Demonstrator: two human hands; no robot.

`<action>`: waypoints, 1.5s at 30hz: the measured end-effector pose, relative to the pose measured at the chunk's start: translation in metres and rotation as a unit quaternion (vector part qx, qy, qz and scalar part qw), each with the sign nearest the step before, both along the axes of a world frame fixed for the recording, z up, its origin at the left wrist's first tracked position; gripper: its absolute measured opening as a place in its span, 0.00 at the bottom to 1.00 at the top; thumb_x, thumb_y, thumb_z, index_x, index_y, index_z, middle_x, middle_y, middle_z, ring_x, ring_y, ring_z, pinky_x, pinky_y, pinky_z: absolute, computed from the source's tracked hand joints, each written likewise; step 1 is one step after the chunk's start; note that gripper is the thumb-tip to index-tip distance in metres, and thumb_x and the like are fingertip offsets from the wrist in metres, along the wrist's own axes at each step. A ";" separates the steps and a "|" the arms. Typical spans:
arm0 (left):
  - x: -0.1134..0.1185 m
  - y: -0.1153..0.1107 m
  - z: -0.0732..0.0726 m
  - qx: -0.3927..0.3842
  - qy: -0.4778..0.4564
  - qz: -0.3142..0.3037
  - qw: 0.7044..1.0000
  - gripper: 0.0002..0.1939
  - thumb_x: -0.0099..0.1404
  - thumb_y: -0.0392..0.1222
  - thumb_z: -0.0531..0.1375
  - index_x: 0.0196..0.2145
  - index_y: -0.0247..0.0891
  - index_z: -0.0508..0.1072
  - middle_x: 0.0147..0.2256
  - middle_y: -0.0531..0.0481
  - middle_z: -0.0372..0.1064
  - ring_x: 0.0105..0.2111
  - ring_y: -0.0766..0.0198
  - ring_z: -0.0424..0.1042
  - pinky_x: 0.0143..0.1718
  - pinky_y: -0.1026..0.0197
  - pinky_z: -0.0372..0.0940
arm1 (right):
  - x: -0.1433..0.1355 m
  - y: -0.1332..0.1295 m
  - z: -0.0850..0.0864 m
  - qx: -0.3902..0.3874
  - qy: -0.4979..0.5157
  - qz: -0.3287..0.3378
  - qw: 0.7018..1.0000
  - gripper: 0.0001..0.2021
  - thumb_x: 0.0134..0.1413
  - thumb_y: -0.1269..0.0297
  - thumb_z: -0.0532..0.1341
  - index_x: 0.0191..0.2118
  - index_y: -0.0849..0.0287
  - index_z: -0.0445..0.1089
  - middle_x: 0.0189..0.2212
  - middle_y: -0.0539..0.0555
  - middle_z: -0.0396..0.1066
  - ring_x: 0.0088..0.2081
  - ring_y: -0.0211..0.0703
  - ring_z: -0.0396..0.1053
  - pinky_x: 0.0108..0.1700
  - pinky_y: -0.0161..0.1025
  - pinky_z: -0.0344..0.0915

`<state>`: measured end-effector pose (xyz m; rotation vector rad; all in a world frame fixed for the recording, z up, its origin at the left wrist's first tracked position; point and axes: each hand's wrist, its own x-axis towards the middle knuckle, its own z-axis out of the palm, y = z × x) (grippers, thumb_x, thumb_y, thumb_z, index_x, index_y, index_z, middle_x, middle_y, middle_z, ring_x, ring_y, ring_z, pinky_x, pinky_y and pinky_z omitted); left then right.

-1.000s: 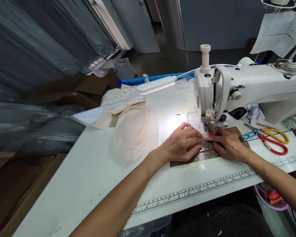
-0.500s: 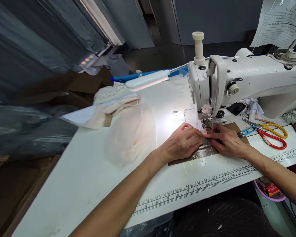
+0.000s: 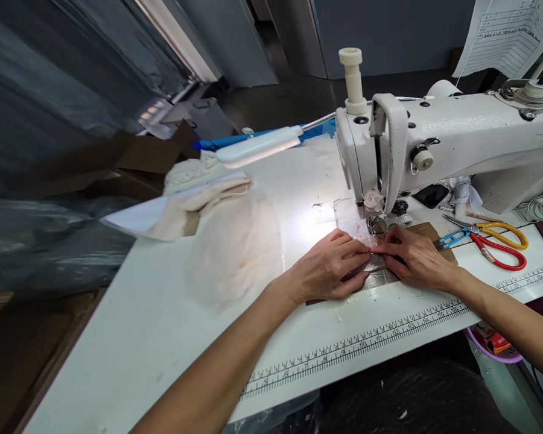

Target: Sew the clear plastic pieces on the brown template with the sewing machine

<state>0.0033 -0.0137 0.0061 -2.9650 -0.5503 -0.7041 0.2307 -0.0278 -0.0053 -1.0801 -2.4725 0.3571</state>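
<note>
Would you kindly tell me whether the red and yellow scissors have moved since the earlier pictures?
No; the red and yellow scissors keep the same place against the printed ruler.

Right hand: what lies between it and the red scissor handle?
Head view: an exposed part of the brown sheet, then the blue tool.

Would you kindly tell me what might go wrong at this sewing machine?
The left hand and right hand have fingertips close to the needle end of the sewing machine, so one might get caught. The scissors lie near the right hand, which could brush their blades if it shifted.
</note>
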 end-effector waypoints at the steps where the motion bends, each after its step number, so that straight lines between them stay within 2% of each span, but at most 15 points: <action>1: 0.000 0.000 0.001 -0.004 0.003 -0.001 1.000 0.10 0.67 0.39 0.54 0.38 0.35 0.74 0.38 0.45 0.75 0.31 0.62 0.70 0.37 0.55 0.67 | 0.000 0.000 0.000 0.004 0.000 0.002 1.000 0.15 0.63 0.68 0.54 0.50 0.55 0.75 0.40 0.57 0.68 0.39 0.43 0.68 0.43 0.41 0.68; 11: -0.002 0.002 -0.003 -0.029 -0.028 -0.009 0.999 0.11 0.65 0.42 0.55 0.39 0.36 0.75 0.39 0.45 0.75 0.32 0.62 0.71 0.37 0.55 0.67 | -0.001 -0.002 -0.003 0.041 -0.017 0.001 0.999 0.17 0.62 0.68 0.53 0.51 0.56 0.74 0.40 0.58 0.68 0.38 0.44 0.69 0.41 0.42 0.69; 17: -0.002 0.002 -0.003 -0.024 -0.029 0.005 0.999 0.12 0.64 0.42 0.54 0.37 0.36 0.76 0.37 0.45 0.75 0.29 0.62 0.68 0.36 0.56 0.64 | -0.001 -0.001 -0.006 0.064 -0.024 -0.001 0.998 0.17 0.62 0.68 0.53 0.51 0.56 0.73 0.39 0.58 0.68 0.38 0.44 0.68 0.40 0.42 0.69; 24: -0.003 0.002 -0.004 -0.050 -0.024 0.018 0.998 0.12 0.61 0.41 0.54 0.38 0.38 0.76 0.37 0.46 0.75 0.30 0.62 0.67 0.37 0.55 0.64 | -0.004 -0.002 0.002 0.044 -0.062 -0.003 0.997 0.16 0.62 0.70 0.53 0.51 0.56 0.73 0.39 0.59 0.68 0.37 0.44 0.68 0.38 0.41 0.68; 29: -0.004 0.003 -0.004 -0.063 -0.030 0.025 0.997 0.13 0.60 0.40 0.55 0.39 0.36 0.76 0.40 0.44 0.74 0.32 0.61 0.69 0.37 0.54 0.64 | -0.009 0.000 0.006 0.033 -0.102 -0.018 0.994 0.17 0.63 0.68 0.52 0.55 0.55 0.69 0.39 0.58 0.68 0.36 0.44 0.67 0.35 0.38 0.66; 36: -0.004 0.004 -0.005 -0.058 0.000 0.060 0.996 0.15 0.62 0.43 0.54 0.43 0.35 0.74 0.43 0.43 0.73 0.34 0.59 0.69 0.38 0.53 0.63 | -0.012 0.003 0.012 0.001 -0.174 -0.033 0.984 0.20 0.62 0.67 0.51 0.58 0.56 0.65 0.41 0.60 0.68 0.34 0.44 0.67 0.29 0.36 0.61; 40: -0.003 0.003 -0.006 -0.039 0.016 0.077 0.996 0.16 0.63 0.45 0.54 0.44 0.35 0.73 0.43 0.43 0.72 0.34 0.59 0.69 0.41 0.52 0.62 | -0.012 0.003 0.012 0.002 -0.166 -0.031 0.986 0.19 0.64 0.66 0.50 0.57 0.57 0.65 0.41 0.60 0.68 0.36 0.45 0.67 0.31 0.37 0.63; 45: -0.002 0.002 -0.006 -0.027 0.049 0.096 0.994 0.18 0.64 0.46 0.53 0.46 0.33 0.72 0.46 0.40 0.71 0.35 0.57 0.68 0.40 0.52 0.62 | -0.012 0.004 0.010 0.004 -0.159 -0.033 0.987 0.17 0.64 0.66 0.50 0.55 0.59 0.67 0.42 0.62 0.69 0.33 0.44 0.67 0.30 0.38 0.64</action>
